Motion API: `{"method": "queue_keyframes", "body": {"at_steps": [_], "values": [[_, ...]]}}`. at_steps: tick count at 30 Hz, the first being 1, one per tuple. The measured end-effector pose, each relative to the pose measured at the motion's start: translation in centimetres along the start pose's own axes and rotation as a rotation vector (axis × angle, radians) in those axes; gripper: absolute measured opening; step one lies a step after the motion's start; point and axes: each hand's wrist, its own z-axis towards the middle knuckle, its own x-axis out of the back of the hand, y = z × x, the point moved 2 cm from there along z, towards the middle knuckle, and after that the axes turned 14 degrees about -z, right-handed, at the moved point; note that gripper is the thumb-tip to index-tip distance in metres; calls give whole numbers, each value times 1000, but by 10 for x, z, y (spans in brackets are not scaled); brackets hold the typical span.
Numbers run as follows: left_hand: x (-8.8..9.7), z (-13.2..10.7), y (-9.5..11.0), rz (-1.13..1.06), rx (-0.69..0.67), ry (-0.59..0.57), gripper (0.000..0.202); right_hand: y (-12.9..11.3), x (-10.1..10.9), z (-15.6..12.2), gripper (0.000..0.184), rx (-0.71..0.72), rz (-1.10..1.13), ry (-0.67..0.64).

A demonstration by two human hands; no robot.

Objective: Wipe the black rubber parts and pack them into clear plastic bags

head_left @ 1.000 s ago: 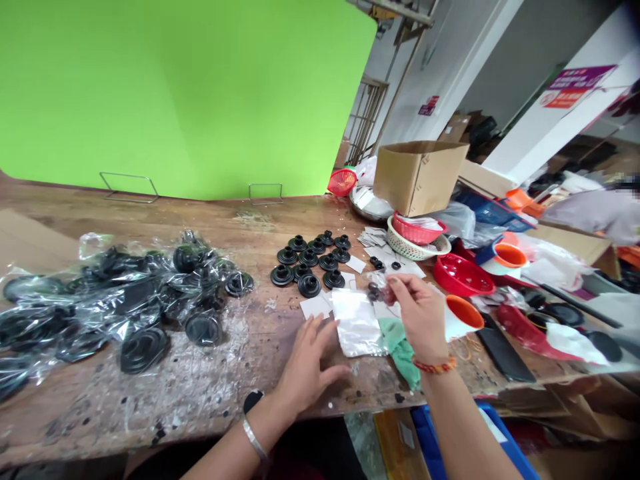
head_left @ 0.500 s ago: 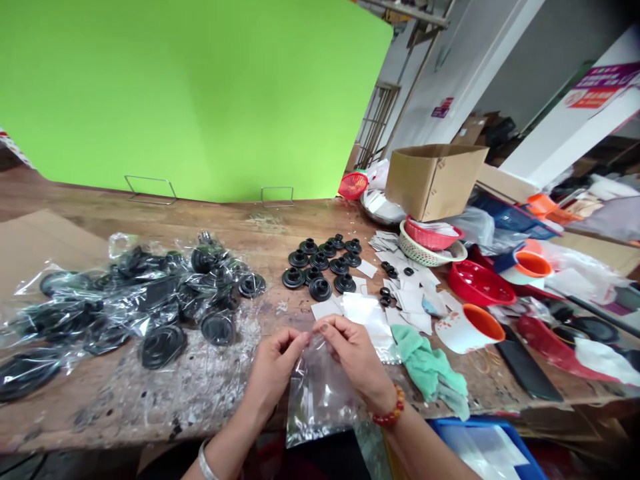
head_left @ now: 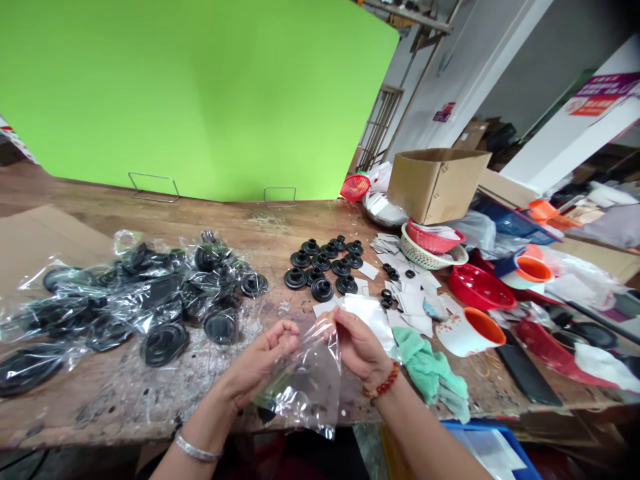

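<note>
A clear plastic bag (head_left: 313,383) hangs between my hands over the table's front edge, and nothing shows inside it. My right hand (head_left: 361,347) pinches its upper right corner between thumb and fingers. On the other side, my left hand (head_left: 267,357) has its fingers curled at the bag's upper left edge. Beyond my hands stand several black stepped round parts (head_left: 321,289) in a loose group. To the left lies a heap of similar black parts wrapped in clear bags (head_left: 165,343). A white, shiny stack of bags (head_left: 367,317) lies just behind my right hand.
Right of my hands are a green cloth (head_left: 425,363), a white cup with orange inside (head_left: 470,331), a black phone-like slab (head_left: 527,370) and a red bowl (head_left: 481,287). White cards (head_left: 413,298), small black rings (head_left: 387,298), baskets (head_left: 434,247) and a carton (head_left: 437,185) lie farther back.
My hands have moved apart, the left one going left and the right one slightly right. The bag's upper edge is now spread between them, and its body has swung and tilted.
</note>
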Motion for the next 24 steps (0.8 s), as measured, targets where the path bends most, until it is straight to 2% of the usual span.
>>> {"method": "queue_keyframes", "body": {"at_steps": [3, 6, 8, 10, 13, 16, 18, 19, 21, 24], "values": [[4, 2, 11, 187, -75, 111, 30, -3, 14, 15, 47, 35, -304, 103], [6, 4, 22, 428, -223, 193, 23, -6, 32, 38, 23, 264, -826, 320], [7, 3, 26, 563, -318, 223, 20, -3, 42, 54, 33, 408, -1131, 373], [7, 2, 27, 670, -390, 240, 16, 4, 48, 68, 40, 440, -1302, 330], [4, -1, 26, 826, -462, 274, 13, 4, 49, 76, 33, 435, -1346, 273], [-3, -4, 27, 1024, -561, 298, 11, -19, 38, 62, 26, 493, -1254, 410], [-8, -3, 27, 1134, -632, 295, 11, -39, 25, 45, 23, 527, -1109, 513], [-11, -3, 26, 1172, -656, 292, 11, -47, 18, 37, 23, 524, -1031, 521], [-16, -1, 25, 1204, -689, 291, 11, -56, 4, 26, 22, 482, -927, 463], [-23, 0, 21, 1184, -725, 276, 11, -54, -8, 19, 17, 412, -920, 381]]}}
